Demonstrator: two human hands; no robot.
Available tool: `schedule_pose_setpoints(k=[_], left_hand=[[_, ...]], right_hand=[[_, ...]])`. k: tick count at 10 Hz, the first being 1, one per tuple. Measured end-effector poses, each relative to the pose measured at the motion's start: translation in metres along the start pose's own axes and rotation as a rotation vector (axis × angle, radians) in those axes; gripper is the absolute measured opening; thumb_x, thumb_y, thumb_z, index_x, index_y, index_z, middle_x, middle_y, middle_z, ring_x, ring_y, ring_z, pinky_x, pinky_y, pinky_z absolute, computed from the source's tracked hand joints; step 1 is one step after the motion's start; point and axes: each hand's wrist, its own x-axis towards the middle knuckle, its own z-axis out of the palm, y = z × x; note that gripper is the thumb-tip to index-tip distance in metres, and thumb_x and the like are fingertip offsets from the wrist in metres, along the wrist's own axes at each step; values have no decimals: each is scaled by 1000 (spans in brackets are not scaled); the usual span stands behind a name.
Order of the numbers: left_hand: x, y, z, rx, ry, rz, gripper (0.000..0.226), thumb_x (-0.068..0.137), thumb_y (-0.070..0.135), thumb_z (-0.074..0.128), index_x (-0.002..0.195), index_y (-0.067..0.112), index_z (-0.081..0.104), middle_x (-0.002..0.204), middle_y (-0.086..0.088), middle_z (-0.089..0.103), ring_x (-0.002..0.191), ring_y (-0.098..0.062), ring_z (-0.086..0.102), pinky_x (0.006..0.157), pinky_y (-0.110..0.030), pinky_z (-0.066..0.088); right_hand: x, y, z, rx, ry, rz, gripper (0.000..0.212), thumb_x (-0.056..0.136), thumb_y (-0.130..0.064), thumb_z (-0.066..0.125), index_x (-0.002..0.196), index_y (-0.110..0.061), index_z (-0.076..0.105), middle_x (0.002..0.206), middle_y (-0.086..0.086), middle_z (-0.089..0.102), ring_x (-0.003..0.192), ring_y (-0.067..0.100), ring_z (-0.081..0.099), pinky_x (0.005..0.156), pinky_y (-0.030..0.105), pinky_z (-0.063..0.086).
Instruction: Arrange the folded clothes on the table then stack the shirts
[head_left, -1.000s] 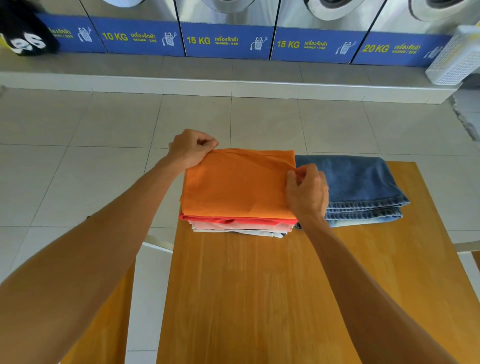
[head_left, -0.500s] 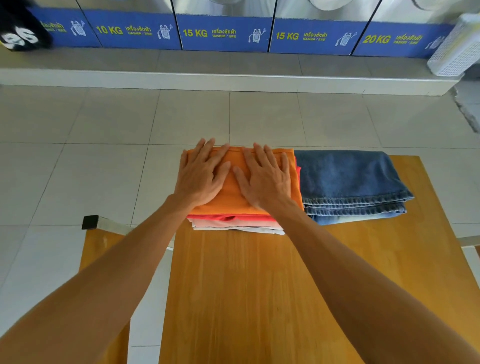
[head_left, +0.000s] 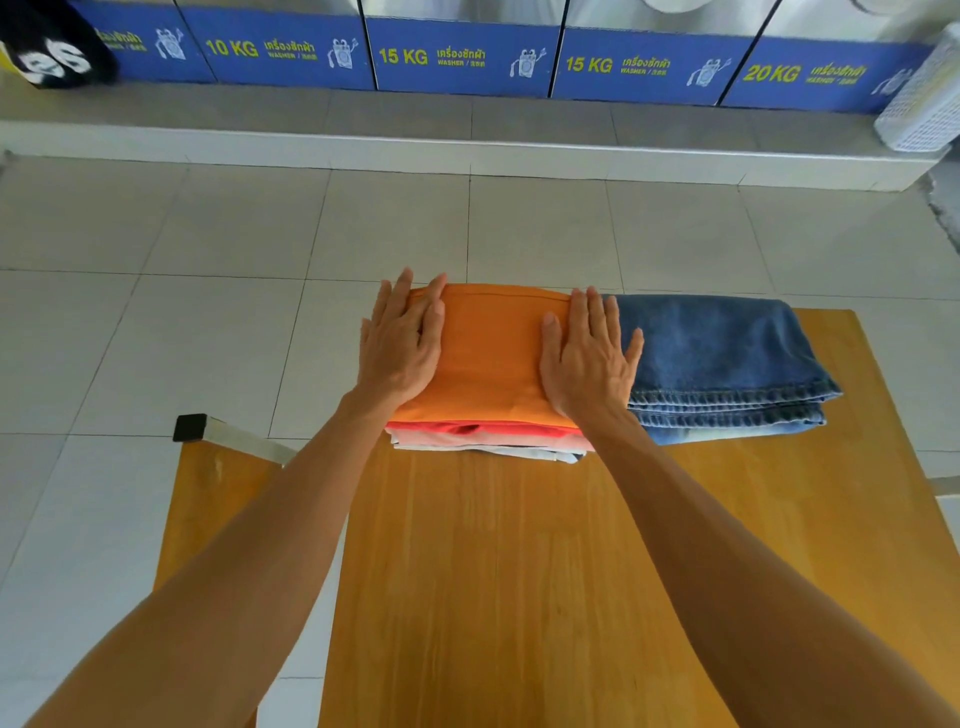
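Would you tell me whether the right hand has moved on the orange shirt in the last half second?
Yes. The right hand has slid outward from the middle of the orange shirt to its edge beside the jeans.

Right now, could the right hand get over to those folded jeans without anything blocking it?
Probably yes. The right hand lies flat on the orange shirt, its little finger already over the edge of the folded jeans right beside the stack. Nothing lies on the jeans or between them and the hand.
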Motion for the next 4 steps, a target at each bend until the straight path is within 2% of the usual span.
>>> schedule_pose_setpoints(k=[1,2,3,4], left_hand=[[5,5,-13,-164,-48,10,50,105,45,19,149,29,38,154,-4,37,144,-23,30,115,-36,21],[6,7,-33,-266,-149,-135,50,106,46,20,148,29,39,150,-1,41,138,-23,38,112,-39,30],[-6,8,-49,-248,-170,-222,54,104,52,17,152,33,30,157,-1,34,141,-26,35,113,-41,32],[-16,13,-64,-228,-51,-281,53,104,50,19,152,29,33,154,-4,38,136,-27,42,102,-35,38]], right_hand=[[0,-1,-1,30,-27,0,70,103,-58,10,161,-20,8,169,-1,5,156,19,-3,123,54,-4],[2,0,-9,47,-63,-18,68,104,-57,10,161,-22,9,169,-1,4,156,21,-3,123,56,-3],[-1,4,-21,65,-55,-31,63,105,-55,13,161,-25,15,169,0,6,156,22,-1,121,60,-1],[-9,4,-39,108,-33,-20,63,105,-54,13,161,-25,10,169,-1,3,156,21,-2,122,59,0]])
